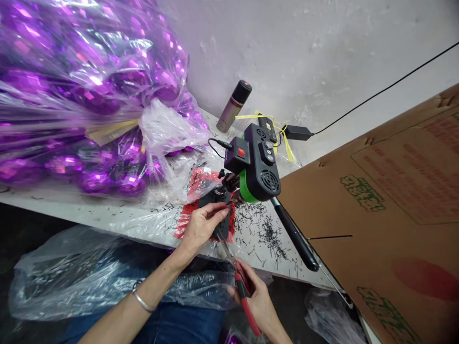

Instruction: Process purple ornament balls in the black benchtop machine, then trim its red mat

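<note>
My left hand [208, 220] reaches over the base of a small black bench machine [256, 167] with a red switch and a green band. Its thumb and fingers are pinched together beside the machine's lower parts, and what they hold, if anything, is too small to make out. Lower down, my right hand [255, 296] grips a pair of scissors [247, 313] with red and black handles. Their metal blades point up toward the machine's base, just below my left hand. A red sheet [184, 222] lies under the base.
Clear bags of shiny purple mirrored balls [96, 181] crowd the left of the white table [71, 210]. Short black scraps [270, 234] litter the tabletop. A spray can [234, 106] and a power adapter [298, 133] stand behind; a large cardboard box [358, 191] is at the right.
</note>
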{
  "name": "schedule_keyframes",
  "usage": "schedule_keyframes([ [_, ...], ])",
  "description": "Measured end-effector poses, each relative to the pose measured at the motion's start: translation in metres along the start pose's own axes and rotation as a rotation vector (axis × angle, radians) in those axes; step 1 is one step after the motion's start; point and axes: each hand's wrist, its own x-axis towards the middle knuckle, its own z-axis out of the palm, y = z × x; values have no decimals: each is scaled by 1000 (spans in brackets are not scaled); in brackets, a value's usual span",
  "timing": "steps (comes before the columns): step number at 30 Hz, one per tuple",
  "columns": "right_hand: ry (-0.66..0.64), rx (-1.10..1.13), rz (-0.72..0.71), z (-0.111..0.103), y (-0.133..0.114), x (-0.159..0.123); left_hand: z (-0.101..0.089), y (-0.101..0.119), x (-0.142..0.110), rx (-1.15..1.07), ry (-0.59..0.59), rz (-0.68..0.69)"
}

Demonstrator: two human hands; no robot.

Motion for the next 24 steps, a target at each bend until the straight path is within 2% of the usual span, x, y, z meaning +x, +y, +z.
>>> schedule_keyframes([
  [3, 5, -2, -2, 0, 2, 0, 4, 0, 2, -37, 2, -32],
  [8, 2, 30, 21, 1, 2, 0, 14, -3, 4, -270, 31, -133],
  [13, -12, 48, 36, 1, 2, 0, 16, -3, 2, -443, 5, -220],
  [19, -15, 72, 60, 0, 2, 0, 12, 2, 5, -442, -64, -325],
  [24, 5, 96, 78, 3, 1, 0, 14, -1, 6, -496, -17, -300],
])
